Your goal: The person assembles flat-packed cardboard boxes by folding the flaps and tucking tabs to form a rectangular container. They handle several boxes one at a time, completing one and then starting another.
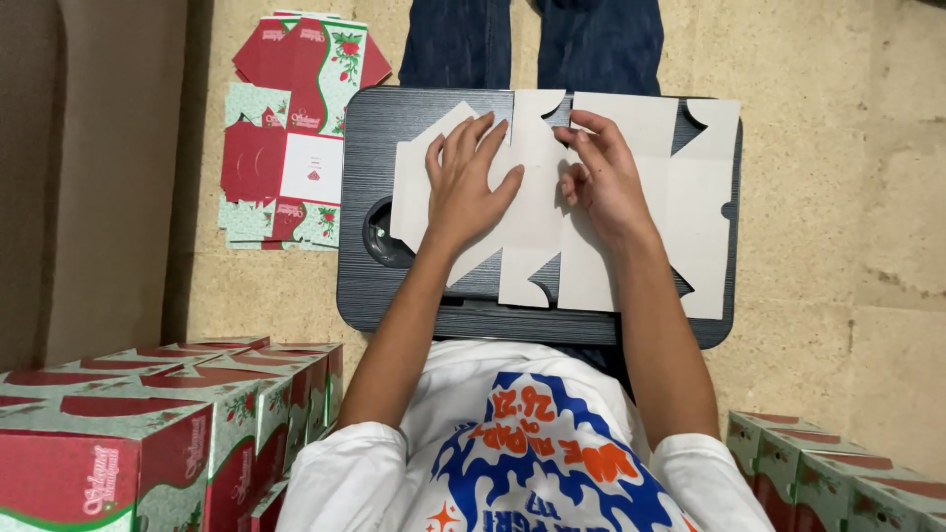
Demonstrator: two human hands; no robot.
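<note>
Hands work a flat white carton blank (591, 212) lying plain side up on a black lap tray (394, 286). Left hand (465, 182) presses down with fingers spread; right hand (599, 177) pinches a fold. Printed blanks (296, 148) lie stacked on the floor beside the tray.

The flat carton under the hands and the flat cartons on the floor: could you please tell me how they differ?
The carton on the tray shows its plain white side; the floor stack shows red and green print. The left hand and right hand press the first; the stack lies untouched. Both are unfolded.
</note>
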